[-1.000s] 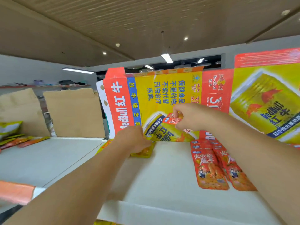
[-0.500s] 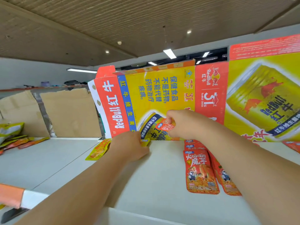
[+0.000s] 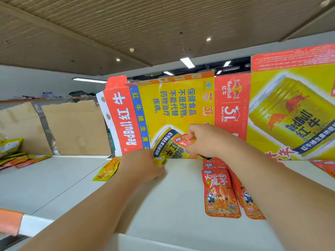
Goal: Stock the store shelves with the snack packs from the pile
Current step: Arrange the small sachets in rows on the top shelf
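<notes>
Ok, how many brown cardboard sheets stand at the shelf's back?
2 brown cardboard sheets: one at far left, one beside the Red Bull carton. More may hide behind it.

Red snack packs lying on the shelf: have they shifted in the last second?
No. The red snack packs still lie in front of the red stripe on the Red Bull cardboard.

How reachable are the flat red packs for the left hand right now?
Probably yes: only bare shelf lies between the left hand and the red packs, but its fingers hold a yellow pack.
</notes>
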`<state>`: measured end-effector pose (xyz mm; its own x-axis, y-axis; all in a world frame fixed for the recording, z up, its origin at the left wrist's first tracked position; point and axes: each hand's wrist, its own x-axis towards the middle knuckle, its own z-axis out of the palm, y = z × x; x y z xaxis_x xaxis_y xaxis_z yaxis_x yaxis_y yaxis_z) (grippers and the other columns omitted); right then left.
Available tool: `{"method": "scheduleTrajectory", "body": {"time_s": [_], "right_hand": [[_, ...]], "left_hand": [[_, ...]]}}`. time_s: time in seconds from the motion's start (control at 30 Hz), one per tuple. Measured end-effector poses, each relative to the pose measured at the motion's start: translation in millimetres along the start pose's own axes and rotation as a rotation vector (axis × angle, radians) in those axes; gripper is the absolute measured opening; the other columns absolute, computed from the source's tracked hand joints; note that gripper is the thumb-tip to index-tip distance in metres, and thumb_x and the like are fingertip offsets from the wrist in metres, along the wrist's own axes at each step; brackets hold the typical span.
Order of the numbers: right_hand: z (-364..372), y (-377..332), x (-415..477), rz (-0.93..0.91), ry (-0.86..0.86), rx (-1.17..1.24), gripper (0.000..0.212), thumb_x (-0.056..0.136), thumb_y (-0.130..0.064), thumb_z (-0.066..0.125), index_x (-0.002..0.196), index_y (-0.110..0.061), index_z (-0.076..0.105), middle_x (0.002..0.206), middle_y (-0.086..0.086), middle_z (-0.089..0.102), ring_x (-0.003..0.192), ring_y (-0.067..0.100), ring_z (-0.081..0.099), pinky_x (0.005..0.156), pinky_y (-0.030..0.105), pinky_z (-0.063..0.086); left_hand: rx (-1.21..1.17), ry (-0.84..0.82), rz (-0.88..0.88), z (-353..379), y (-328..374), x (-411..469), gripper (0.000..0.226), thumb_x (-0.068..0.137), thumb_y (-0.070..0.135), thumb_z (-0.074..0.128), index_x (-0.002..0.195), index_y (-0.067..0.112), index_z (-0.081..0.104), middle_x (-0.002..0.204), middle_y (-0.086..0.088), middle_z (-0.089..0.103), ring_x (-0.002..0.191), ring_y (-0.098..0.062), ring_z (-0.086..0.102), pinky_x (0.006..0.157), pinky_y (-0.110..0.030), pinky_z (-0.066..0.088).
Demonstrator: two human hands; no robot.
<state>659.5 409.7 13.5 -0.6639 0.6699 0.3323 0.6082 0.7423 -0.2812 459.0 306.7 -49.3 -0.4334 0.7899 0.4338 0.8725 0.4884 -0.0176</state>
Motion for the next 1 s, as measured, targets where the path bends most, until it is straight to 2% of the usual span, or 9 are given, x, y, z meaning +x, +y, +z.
{"method": "scheduleTrajectory", "body": {"time_s": [0.17,0.27,0.33,0.43,0.53,0.73,0.9,1.0], "right_hand": [[0.5,1.3,-1.2,0.035,-0.012,0.001,0.041,0.082,-0.053,0.071,0.103,-0.024,0.051,0.086,-0.003,0.057,0.069,0.014,0.052,0.056,0.031,0.035],[-0.8,1.7,-2.4,0.069,-0.02,-0.005,0.045,0.082,-0.057,0.07,0.102,-0.022,0.05,0.086,-0.001,0.055,0.07,0.016,0.049,0.059,0.033,0.034],[-2.3,1.7,-2.7,0.092,-0.015,-0.012,0.047,0.08,-0.06,0.071,0.1,-0.022,0.049,0.087,0.001,0.056,0.071,0.018,0.05,0.061,0.034,0.034],[-8.7,-2.1,-6.7,0.106,-0.029,-0.03,0.05,0.08,-0.06,0.071,0.1,-0.021,0.047,0.097,0.0,0.058,0.077,0.017,0.052,0.065,0.035,0.039],[-22.4,-8.5,-16.9,0.154,-0.039,-0.061,0.049,0.084,-0.059,0.069,0.105,-0.022,0.044,0.089,-0.005,0.051,0.074,0.012,0.049,0.06,0.033,0.036],[-41.5,-0.4,-39.2,0.272,0.087,-0.035,0.049,0.081,-0.06,0.071,0.103,-0.023,0.049,0.089,0.0,0.058,0.071,0.016,0.051,0.06,0.033,0.036],[-59.4,27.2,-85.0,0.407,0.2,-0.019,0.045,0.08,-0.057,0.073,0.104,-0.024,0.054,0.089,-0.005,0.056,0.07,0.013,0.052,0.059,0.033,0.036],[-77.0,48.6,-121.3,0.489,0.291,-0.031,0.043,0.079,-0.055,0.075,0.103,-0.025,0.056,0.084,-0.01,0.052,0.072,0.007,0.049,0.059,0.033,0.035]], "left_hand": [[-0.049,0.08,0.026,0.8,-0.3,2.7,0.048,0.083,0.075,0.046,0.103,0.034,0.058,0.094,0.008,0.06,0.091,-0.02,0.057,0.072,-0.031,0.046],[-0.195,0.124,0.161,-1.9,2.1,2.3,0.041,0.086,0.066,0.055,0.113,0.035,0.061,0.102,0.007,0.061,0.096,-0.018,0.053,0.075,-0.03,0.041],[-0.279,0.146,0.269,-4.2,5.8,1.0,0.04,0.087,0.06,0.059,0.118,0.034,0.062,0.105,0.007,0.062,0.099,-0.018,0.053,0.079,-0.031,0.044],[-0.365,0.179,0.37,-6.5,9.9,-0.6,0.039,0.085,0.06,0.059,0.114,0.035,0.064,0.105,0.008,0.064,0.1,-0.017,0.055,0.082,-0.034,0.05],[-0.408,0.18,0.425,-7.6,14.9,-1.1,0.035,0.087,0.057,0.062,0.113,0.034,0.063,0.105,0.01,0.064,0.101,-0.014,0.054,0.082,-0.034,0.05],[-0.452,0.211,0.641,-24.2,42.4,-7.6,0.04,0.087,0.057,0.064,0.121,0.035,0.063,0.113,0.01,0.065,0.108,-0.015,0.056,0.088,-0.033,0.049],[-0.524,0.217,0.776,-56.0,94.1,-4.2,0.043,0.083,0.061,0.06,0.118,0.035,0.064,0.106,0.007,0.066,0.103,-0.019,0.059,0.083,-0.034,0.05],[-0.585,0.173,0.85,-70.4,137.3,-10.3,0.042,0.086,0.057,0.065,0.121,0.035,0.064,0.116,0.009,0.066,0.109,-0.017,0.06,0.087,-0.032,0.049]]}}
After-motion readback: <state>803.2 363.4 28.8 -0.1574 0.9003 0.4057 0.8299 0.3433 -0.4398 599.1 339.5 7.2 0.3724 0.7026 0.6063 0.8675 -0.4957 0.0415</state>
